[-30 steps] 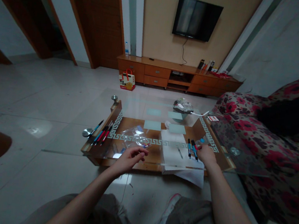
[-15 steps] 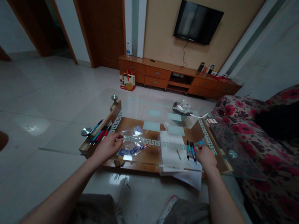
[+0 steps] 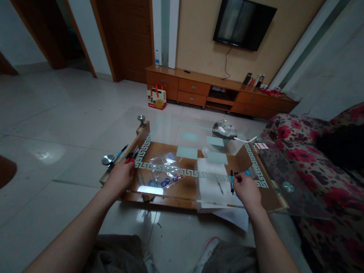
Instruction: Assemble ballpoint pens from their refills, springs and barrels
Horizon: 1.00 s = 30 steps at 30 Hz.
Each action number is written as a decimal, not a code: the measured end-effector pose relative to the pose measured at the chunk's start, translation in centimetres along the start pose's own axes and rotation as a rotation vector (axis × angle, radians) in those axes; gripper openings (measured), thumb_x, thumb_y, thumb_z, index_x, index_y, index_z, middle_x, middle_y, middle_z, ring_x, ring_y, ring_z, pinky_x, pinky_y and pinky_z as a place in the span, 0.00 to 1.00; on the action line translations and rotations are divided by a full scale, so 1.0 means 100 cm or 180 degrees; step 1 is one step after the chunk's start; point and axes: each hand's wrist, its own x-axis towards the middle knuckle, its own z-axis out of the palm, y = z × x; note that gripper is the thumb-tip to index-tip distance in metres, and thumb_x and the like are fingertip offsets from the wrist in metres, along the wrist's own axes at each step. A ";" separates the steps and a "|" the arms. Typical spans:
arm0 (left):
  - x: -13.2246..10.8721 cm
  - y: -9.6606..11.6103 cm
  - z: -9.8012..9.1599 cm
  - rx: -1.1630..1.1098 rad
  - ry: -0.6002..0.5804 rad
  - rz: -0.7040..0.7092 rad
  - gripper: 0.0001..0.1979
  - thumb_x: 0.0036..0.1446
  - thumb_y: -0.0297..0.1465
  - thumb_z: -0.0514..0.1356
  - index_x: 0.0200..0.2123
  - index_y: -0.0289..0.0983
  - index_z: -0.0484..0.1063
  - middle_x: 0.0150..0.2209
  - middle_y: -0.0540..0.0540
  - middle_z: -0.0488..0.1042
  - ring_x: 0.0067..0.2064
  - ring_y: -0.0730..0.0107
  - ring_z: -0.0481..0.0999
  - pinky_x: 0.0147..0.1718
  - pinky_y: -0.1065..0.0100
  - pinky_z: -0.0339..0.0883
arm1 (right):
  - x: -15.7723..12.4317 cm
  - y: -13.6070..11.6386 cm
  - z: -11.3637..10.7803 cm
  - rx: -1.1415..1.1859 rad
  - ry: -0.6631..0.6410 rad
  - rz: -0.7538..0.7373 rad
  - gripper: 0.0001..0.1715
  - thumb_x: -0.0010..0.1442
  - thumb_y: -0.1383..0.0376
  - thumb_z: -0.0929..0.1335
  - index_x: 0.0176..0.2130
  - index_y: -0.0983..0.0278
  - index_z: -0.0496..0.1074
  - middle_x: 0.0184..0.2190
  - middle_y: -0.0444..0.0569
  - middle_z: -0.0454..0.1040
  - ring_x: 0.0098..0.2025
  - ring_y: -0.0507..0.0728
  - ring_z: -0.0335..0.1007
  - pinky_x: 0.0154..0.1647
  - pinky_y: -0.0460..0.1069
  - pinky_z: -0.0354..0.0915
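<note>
My left hand [image 3: 120, 175] is at the left edge of the glass table [image 3: 174, 198], over a bunch of pens [image 3: 132, 155] with red and dark barrels. Its fingers are mostly hidden, so their grip is unclear. One blue-and-black pen [image 3: 119, 154] lies just left of that bunch. My right hand [image 3: 247, 189] is over the white paper, fingers curled and pinched at a small group of pens. A dark blue pen [image 3: 232, 182] shows beside the fingertips; the other pens are largely covered by the hand. Between the hands lies a clear plastic bag [image 3: 166, 170] with blue round marks.
White paper [image 3: 211, 186] with a thin pen [image 3: 220, 187] on it shows at the right of the table. A bag-like bundle [image 3: 225, 128] sits at the far side, near a small card [image 3: 261, 146]. A flowered sofa [image 3: 299, 155] stands to the right.
My left hand has moved left, from beside the plastic bag onto the bunch of pens. My right hand has shifted slightly left over its pens, covering more of them.
</note>
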 end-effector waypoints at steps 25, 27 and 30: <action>-0.017 0.091 -0.002 -0.4385 -0.0963 -0.0202 0.17 0.57 0.41 0.61 0.44 0.35 0.76 0.39 0.44 0.78 0.35 0.69 0.75 0.33 0.70 0.67 | -0.034 -0.071 0.046 0.2999 -0.1321 -0.0442 0.20 0.60 0.52 0.65 0.38 0.65 0.75 0.33 0.51 0.78 0.28 0.53 0.71 0.26 0.46 0.61; -0.024 0.103 -0.004 -0.4299 -0.1065 -0.0032 0.16 0.58 0.40 0.61 0.43 0.36 0.76 0.39 0.45 0.78 0.34 0.70 0.74 0.32 0.72 0.65 | -0.041 -0.080 0.049 0.3407 -0.1785 -0.0165 0.23 0.60 0.49 0.65 0.40 0.65 0.74 0.33 0.50 0.77 0.25 0.51 0.68 0.21 0.44 0.56; -0.030 0.113 -0.007 -0.4171 -0.1265 0.0208 0.15 0.59 0.40 0.60 0.43 0.36 0.77 0.39 0.45 0.78 0.34 0.71 0.73 0.32 0.72 0.64 | -0.048 -0.087 0.052 0.3703 -0.2078 0.0097 0.27 0.60 0.46 0.64 0.39 0.66 0.74 0.30 0.49 0.76 0.22 0.49 0.65 0.19 0.43 0.52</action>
